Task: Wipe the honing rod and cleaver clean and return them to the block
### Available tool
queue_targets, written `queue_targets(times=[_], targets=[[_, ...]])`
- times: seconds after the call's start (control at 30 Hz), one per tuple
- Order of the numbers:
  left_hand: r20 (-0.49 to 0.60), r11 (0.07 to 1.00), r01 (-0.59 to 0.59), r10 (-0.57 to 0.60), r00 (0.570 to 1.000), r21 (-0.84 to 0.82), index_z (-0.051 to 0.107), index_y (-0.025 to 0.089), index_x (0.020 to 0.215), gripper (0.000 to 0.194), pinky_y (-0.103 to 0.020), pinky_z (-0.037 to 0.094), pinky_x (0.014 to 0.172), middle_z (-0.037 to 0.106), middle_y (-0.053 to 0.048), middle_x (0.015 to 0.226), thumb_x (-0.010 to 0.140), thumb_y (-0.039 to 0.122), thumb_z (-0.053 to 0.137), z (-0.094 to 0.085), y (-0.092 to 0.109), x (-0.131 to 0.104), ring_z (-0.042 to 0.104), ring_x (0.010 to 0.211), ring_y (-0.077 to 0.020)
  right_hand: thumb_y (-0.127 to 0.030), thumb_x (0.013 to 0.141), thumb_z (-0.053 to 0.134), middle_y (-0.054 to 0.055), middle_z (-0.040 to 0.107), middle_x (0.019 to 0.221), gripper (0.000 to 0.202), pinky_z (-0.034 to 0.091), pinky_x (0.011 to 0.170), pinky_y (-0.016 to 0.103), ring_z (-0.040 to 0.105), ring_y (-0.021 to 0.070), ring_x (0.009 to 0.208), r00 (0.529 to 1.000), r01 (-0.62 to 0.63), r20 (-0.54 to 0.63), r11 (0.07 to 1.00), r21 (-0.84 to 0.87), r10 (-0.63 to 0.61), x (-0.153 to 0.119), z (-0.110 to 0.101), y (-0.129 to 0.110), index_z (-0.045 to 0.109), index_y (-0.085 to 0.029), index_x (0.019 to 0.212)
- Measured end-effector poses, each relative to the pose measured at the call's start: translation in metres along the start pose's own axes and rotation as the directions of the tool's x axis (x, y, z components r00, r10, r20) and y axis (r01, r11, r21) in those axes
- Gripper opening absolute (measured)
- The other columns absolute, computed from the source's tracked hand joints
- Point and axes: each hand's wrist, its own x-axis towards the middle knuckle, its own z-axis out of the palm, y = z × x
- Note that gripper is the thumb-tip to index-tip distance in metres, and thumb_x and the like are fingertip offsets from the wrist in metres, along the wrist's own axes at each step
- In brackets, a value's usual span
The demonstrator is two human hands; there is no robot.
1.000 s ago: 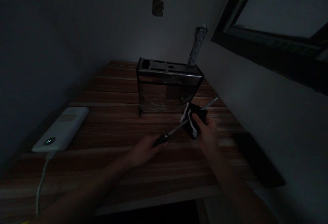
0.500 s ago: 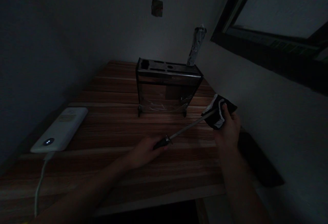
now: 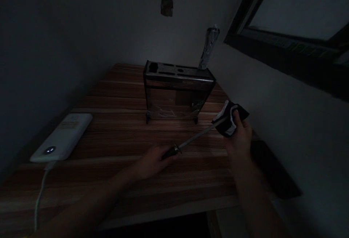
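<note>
lighting is poor and much detail is lost in shadow. the far end of the metal rod (image 3: 200,133) is not visible: it enters the black cloth (image 3: 224,127) with white edging and does not show beyond it. the cloth's folds merge with the dark; whether it wraps the rod fully cannot be told. the rod's dark handle (image 3: 169,152) is partly covered by the left hand (image 3: 153,161), whose fingers are closed around it. the right hand (image 3: 241,132) pinches the cloth, thumb on top; its other fingers are mostly hidden. both forearms are cut off at the lower edge. the rod is held slantwise above the wood-grain table (image 3: 117,132), in front of and to the right of the slotted rack (image 3: 178,80).

the rack stands upright, clear film around its lower part; a plastic-wrapped handle (image 3: 208,49) rises from its right end. at left lies a white device (image 3: 64,136) with a small lit display, unreadable, and a cable (image 3: 40,198) that runs out of view. a dark flat object (image 3: 274,170), unidentifiable, lies at right beside the wall, partly behind the right forearm.
</note>
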Motion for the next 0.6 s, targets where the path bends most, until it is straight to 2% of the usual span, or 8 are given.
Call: queue_targets(times=[0.13,0.3,0.47,0.6], targets=[[0.001,0.999,0.025,-0.026,1.0,0.033,0.058,0.016,0.095,0.031,-0.022,0.043,0.068,0.063,-0.002,0.086,0.085,0.041,0.042,0.0,-0.001,0.0,0.058,0.076,-0.0143,-0.033,0.061,0.072,-0.002,0.068,0.078,0.024,0.052,0.067,0.026,0.064,0.0119,0.068,1.0,-0.03,0.003,0.998,-0.049,0.03,-0.005,0.003,0.001,0.065,-0.019,0.079],[-0.024,0.998,0.056,-0.056,0.998,0.027,0.057,0.016,0.089,0.029,-0.022,0.043,0.064,0.061,-0.001,0.081,0.084,0.04,0.042,0.001,-0.001,0.001,0.056,0.072,-0.0139,-0.033,0.051,0.077,0.0,0.069,0.076,0.032,0.054,0.064,0.029,0.065,0.0152,0.066,0.984,-0.171,0.031,0.981,-0.09,0.174,-0.023,0.012,0.008,0.065,-0.018,0.076],[-0.032,0.998,0.053,-0.053,0.998,-0.023,0.055,0.015,0.087,0.027,-0.021,0.042,0.065,0.059,-0.001,0.079,0.084,0.038,0.042,-0.001,0.002,0.001,0.055,0.072,-0.0129,-0.031,0.051,0.078,-0.001,0.069,0.076,0.032,0.053,0.064,0.029,0.064,0.0145,0.065,0.931,-0.28,0.189,0.944,-0.175,0.311,-0.044,0.016,0.022,0.065,-0.019,0.078],[-0.048,0.996,0.075,-0.077,0.996,-0.037,0.055,0.015,0.084,0.027,-0.02,0.042,0.06,0.058,0.001,0.073,0.084,0.04,0.042,-0.001,0.002,0.001,0.053,0.066,-0.0119,-0.028,0.052,0.077,-0.002,0.069,0.076,0.029,0.052,0.062,0.026,0.063,0.0143,0.066,0.884,-0.274,0.31,0.924,-0.266,0.351,-0.056,0.016,0.032,0.064,-0.019,0.077]])
